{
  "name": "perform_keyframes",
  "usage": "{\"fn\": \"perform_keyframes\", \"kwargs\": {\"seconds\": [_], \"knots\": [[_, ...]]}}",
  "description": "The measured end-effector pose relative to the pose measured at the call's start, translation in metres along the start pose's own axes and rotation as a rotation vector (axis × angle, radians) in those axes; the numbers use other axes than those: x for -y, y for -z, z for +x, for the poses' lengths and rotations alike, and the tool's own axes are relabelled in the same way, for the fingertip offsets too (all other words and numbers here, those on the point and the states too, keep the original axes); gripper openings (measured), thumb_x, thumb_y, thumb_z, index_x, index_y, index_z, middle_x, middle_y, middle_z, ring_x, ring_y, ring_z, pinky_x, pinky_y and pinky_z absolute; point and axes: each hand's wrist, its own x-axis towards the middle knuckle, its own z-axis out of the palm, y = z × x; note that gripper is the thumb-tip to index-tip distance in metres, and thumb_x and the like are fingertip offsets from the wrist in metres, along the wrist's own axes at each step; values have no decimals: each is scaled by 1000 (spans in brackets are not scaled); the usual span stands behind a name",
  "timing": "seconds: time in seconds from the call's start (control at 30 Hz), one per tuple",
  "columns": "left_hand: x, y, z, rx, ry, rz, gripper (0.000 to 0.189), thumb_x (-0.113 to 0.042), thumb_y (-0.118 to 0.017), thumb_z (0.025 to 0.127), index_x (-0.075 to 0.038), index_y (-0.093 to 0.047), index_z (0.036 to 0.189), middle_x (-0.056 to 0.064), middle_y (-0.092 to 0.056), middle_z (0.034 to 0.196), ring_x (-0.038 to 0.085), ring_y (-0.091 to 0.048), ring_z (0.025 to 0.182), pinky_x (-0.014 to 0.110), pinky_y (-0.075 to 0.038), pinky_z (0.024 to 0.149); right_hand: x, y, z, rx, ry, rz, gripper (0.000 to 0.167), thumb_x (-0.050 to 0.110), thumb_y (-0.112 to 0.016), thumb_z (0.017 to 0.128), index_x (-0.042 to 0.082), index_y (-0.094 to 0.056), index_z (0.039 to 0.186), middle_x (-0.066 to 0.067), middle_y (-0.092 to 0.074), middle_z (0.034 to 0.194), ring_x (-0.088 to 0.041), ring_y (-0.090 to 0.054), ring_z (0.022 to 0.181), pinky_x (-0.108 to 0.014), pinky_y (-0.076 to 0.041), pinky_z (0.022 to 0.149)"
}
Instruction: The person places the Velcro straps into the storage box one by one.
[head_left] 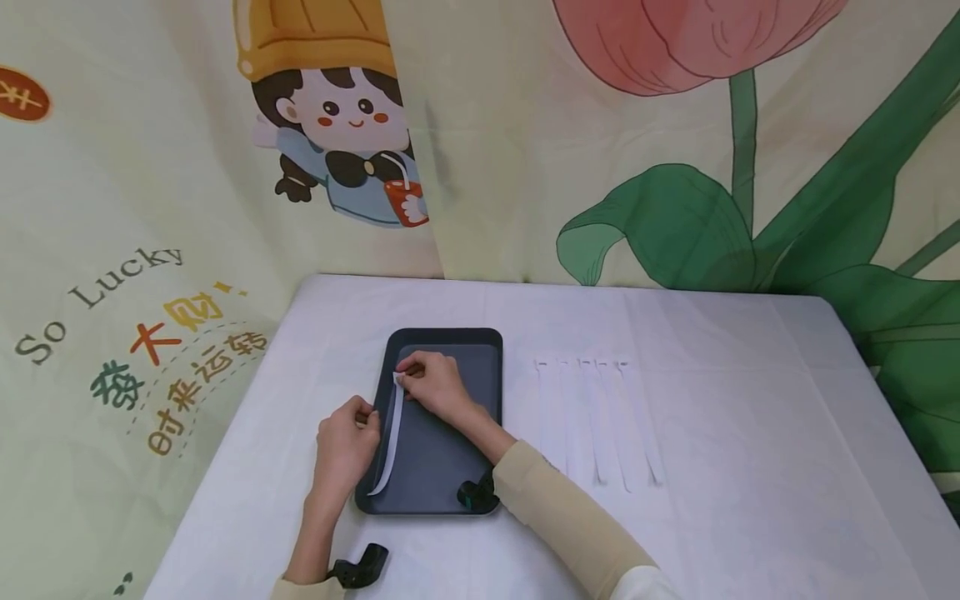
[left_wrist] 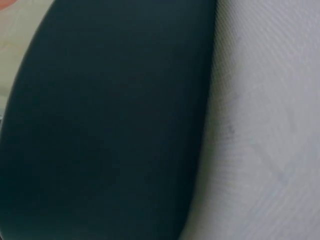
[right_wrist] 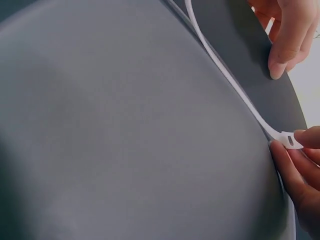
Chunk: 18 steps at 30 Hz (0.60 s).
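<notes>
A white cable tie runs lengthwise along the left side of a dark baking tray. At the tray's far left, my right hand pinches the tie's head between thumb and fingers. The slotted head shows in the right wrist view, with the strap curving away along the tray's wall. My left hand is beside the tray's left rim, its fingers loosely curled and the fingertips right at the edge. The left wrist view shows only the tray's dark outer side and the cloth.
Several white cable ties lie in a row on the white tablecloth to the right of the tray. A black wrist device sits at my left wrist, another at my right. A printed curtain hangs behind the table.
</notes>
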Motion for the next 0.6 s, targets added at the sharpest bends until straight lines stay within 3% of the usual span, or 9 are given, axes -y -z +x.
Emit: {"fn": "perform_keyframes", "kwargs": {"seconds": [0.27, 0.6], "knots": [[-1, 0, -1, -1, -3, 1, 10, -2, -60, 94, 4, -67, 92, 22, -74, 86, 29, -72, 70, 30, -48, 56, 4, 5, -5, 20, 27, -106, 24, 14, -71, 97, 7, -74, 119, -7, -77, 96, 0, -61, 66, -17, -48, 60], [-1, 0, -1, -13, -16, 6, 10, -3, -61, 94, 3, -67, 91, 21, -74, 85, 27, -70, 68, 30, -47, 56, 17, 27, -16, -28, 83, -61, 22, 15, -71, 97, 8, -74, 118, -6, -77, 110, -9, -72, 90, -16, -52, 72]]}}
